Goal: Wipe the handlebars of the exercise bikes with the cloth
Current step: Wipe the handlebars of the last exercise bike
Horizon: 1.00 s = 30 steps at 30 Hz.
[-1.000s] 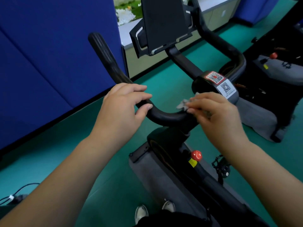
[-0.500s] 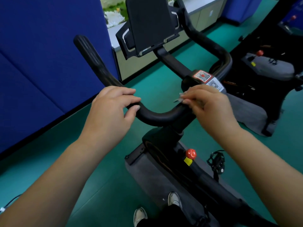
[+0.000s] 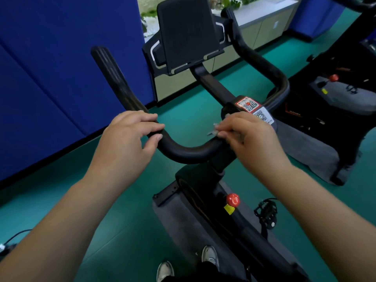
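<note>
A black exercise bike stands in front of me, its curved handlebar (image 3: 189, 152) running from a left horn (image 3: 110, 72) through a low bend to a right horn (image 3: 262, 60). My left hand (image 3: 130, 137) grips the bar at the left bend, fingers over the top and thumb under. My right hand (image 3: 247, 135) holds a small pale cloth (image 3: 215, 129) against the bar near the centre clamp. Most of the cloth is hidden under the fingers. A black tablet holder (image 3: 187, 31) rises above the bar.
QR stickers (image 3: 254, 108) sit on the clamp. A red knob (image 3: 233, 199) and a pedal (image 3: 266, 212) are lower on the frame. A second bike (image 3: 335, 94) stands to the right, blue partitions (image 3: 50, 68) to the left, a cabinet (image 3: 262, 27) behind. My shoes (image 3: 209, 254) show below.
Both hands stay at the same places on the bar. The right hand's fingers have shifted slightly with the cloth. My head has moved, so the bike sits differently in view.
</note>
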Available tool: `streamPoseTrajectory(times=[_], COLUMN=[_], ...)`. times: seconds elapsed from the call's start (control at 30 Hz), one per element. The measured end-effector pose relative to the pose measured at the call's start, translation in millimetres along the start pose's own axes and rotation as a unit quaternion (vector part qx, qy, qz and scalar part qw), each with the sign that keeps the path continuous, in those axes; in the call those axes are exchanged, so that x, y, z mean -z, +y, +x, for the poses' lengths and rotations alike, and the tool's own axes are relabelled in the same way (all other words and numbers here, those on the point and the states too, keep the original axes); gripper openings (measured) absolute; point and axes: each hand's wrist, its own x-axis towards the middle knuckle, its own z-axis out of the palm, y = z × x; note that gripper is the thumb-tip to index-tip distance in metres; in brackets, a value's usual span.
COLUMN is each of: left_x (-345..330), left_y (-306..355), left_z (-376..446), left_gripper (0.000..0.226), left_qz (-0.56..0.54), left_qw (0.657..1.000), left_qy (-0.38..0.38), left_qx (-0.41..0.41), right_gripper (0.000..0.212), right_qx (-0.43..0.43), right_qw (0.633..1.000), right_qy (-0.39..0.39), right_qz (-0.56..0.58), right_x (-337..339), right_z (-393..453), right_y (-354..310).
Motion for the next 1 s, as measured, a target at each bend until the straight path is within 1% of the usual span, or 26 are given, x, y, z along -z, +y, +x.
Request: streamPoseTrajectory(times=[0.07,0.17,0.23,0.3,0.37,0.47,0.57,0.67,0.8,0.87,0.9,0.93,1.0], left_x=[0.5,0.7,0.3,-0.5,-0.6,-0.5,-1.7,-1.8,-0.5,0.0,-0.1,-0.6,-2.1], left_y=[0.8,0.4,1.5,3.8,5.2,5.6,6.3,6.2,5.6,5.0,4.8,4.5,3.7], left_z=[-0.5,-1.7,-2.0,-2.5,-3.1,-3.9,-6.3,-9.2,-10.1,-9.4,-9.0,-8.8,-9.2], left_gripper=[0.026,0.026,0.025,0.025,0.026,0.027,0.028,0.029,0.031,0.031,0.03,0.03,0.031], left_qz=[0.004,0.002,0.002,0.006,0.005,0.001,-0.004,-0.011,-0.011,-0.009,-0.01,-0.014,-0.027], left_qw=[1.0,1.0,1.0,1.0,1.0,1.0,1.0,1.0,1.0,1.0,1.0,1.0,0.999], left_qy=[-0.003,-0.004,0.0,0.002,-0.003,-0.006,-0.003,-0.003,-0.011,-0.011,-0.01,-0.008,-0.006], left_qx=[0.001,0.006,0.01,0.015,0.018,0.018,0.022,0.028,0.021,0.018,0.018,0.018,0.02], right_gripper=[0.008,0.007,0.006,0.008,0.009,0.016,0.011,0.008,0.008,0.01,0.012,0.013,0.018], right_qx=[-0.013,-0.015,0.014,0.045,0.05,0.007,-0.02,-0.002,0.008,0.034,0.046,0.052,0.049], right_qw=[1.0,0.999,0.998,0.996,0.995,0.997,0.996,0.997,0.993,0.993,0.99,0.982,0.951], right_qy=[0.01,0.021,-0.003,-0.032,-0.063,-0.078,-0.086,-0.081,-0.111,-0.112,-0.134,-0.176,-0.267], right_qz=[0.0,0.033,0.065,0.077,0.06,0.001,-0.03,-0.008,0.046,0.021,-0.008,-0.049,-0.15], right_x=[-0.2,-14.9,-27.2,-29.0,-20.0,2.7,11.9,7.0,12.6,16.0,15.8,13.8,9.4], right_z=[-2.0,-12.2,-19.5,-20.0,-13.3,4.3,12.6,7.0,17.5,34.9,43.8,51.2,60.7], right_y=[-1.4,-25.4,-46.0,-53.0,-41.6,-13.2,-1.0,-5.5,-7.5,-7.9,-8.1,-8.6,-9.2])
